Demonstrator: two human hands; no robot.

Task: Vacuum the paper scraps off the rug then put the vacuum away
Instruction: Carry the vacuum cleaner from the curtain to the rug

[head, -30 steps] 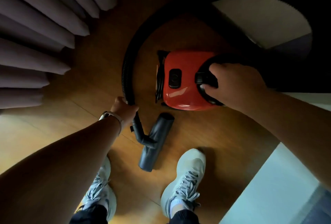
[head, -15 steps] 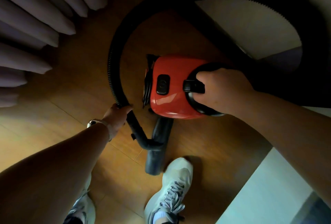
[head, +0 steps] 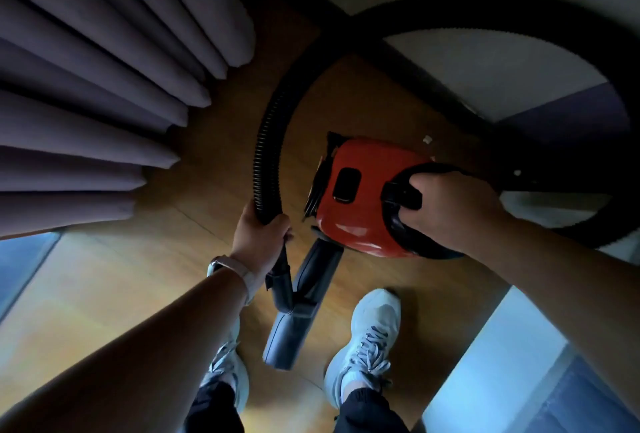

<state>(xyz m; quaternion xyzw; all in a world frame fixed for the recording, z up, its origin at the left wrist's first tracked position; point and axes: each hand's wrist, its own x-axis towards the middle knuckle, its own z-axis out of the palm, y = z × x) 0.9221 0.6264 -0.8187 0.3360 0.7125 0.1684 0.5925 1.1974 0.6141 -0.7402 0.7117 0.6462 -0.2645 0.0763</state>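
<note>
A small red canister vacuum hangs just above the wooden floor in front of me. My right hand grips its black carry handle. My left hand grips the black ribbed hose near its lower end. Below that hand the dark grey floor nozzle dangles between my shoes. The hose loops up and round to the right behind the vacuum. A small white scrap lies on the floor just behind the vacuum.
Grey curtain folds hang at the left. A pale wall and dark skirting run across the back. A white furniture edge stands at the lower right. My two pale sneakers stand on the wooden floor.
The vacuum and hose have shifted with my hands as I step. The nozzle now hangs closer to my feet. Both grips are unchanged.
</note>
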